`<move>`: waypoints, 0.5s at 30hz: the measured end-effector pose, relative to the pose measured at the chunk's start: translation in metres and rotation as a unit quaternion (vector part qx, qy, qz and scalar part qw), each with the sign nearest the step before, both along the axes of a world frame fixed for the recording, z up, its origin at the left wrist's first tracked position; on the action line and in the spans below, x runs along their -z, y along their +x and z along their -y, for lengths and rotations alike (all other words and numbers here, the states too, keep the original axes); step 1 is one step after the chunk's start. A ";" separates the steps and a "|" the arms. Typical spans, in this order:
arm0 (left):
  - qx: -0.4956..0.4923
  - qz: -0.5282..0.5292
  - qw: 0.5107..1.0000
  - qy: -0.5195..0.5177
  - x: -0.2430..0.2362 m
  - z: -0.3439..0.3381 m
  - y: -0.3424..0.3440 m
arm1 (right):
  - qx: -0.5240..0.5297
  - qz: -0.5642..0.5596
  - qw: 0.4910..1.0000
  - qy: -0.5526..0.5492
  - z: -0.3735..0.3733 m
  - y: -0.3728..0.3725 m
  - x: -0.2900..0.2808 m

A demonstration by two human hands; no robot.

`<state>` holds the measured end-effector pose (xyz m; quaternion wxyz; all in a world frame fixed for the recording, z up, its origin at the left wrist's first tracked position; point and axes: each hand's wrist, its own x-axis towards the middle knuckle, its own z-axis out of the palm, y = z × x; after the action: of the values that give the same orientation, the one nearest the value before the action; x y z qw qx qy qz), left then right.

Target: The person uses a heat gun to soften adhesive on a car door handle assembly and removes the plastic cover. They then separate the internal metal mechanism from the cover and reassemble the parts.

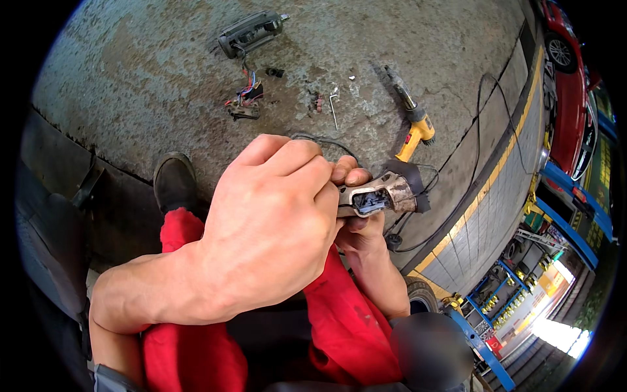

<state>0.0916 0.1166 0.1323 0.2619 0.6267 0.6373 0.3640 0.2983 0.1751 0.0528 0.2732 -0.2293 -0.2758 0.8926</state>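
A grimy grey-brown tool housing [373,198] with a window-like opening is held up in front of me. Dark parts show inside the opening, and a black flared collar [413,185] caps its right end. My right hand [366,236] grips it from beneath, thumb on the near side and fingertips over the far side. Across the left end lies my left hand [268,222], its fingers curled closed. The back of that hand hides what its fingertips pinch. Below both hands are my red trouser legs [346,313].
On the rough concrete floor lie a yellow heat gun [418,127], a hex key [335,110], a wire bundle with a switch [247,101] and a black tool body [251,34]. A black cable [479,140] runs right. Beyond stand a red car [569,117] and blue shelving [499,294].
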 end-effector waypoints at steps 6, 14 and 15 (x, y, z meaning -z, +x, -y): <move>0.005 -0.018 1.000 0.010 0.001 0.001 0.003 | -0.001 -0.009 1.000 0.008 0.000 0.002 0.001; 0.007 -0.047 0.998 0.034 -0.001 0.001 0.008 | -0.006 -0.024 1.000 0.006 0.000 0.004 0.002; -0.001 -0.044 0.998 0.041 0.000 0.000 0.008 | -0.009 -0.026 0.999 0.019 -0.002 0.004 0.003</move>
<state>0.0996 0.1163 0.1327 0.2073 0.6515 0.6338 0.3619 0.3024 0.1770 0.0496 0.2762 -0.1985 -0.2877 0.8953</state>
